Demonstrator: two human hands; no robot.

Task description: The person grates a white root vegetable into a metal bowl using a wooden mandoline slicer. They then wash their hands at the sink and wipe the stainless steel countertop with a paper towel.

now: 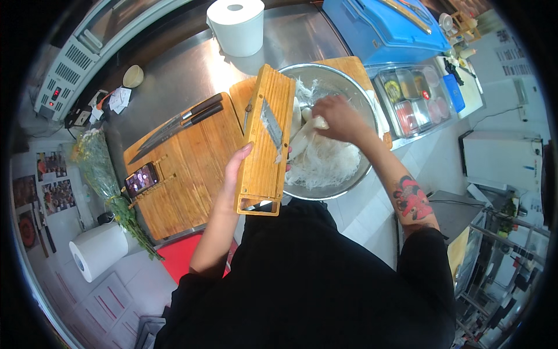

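Observation:
My left hand [239, 163] grips the lower part of a yellow mandoline slicer [266, 131], which is tilted up against the left rim of a steel mixing bowl [372, 144]. White shreds cling around its slanted metal blade. Over the bowl, my right hand [338, 118] is closed on the end of a peeled white vegetable piece [305, 137], perhaps daikon. Another white piece lies partly hidden behind the slicer. Fine white shreds [331, 163] fill the near part of the bowl, with more at its far side.
Two knives [174, 124] and a phone [141, 179] on a small stand lie on the wooden cutting board [196, 174] at left. Beyond are a large paper roll [237, 30] and a blue lidded bin [383, 35]. A container with compartments [416, 100] stands right of the bowl.

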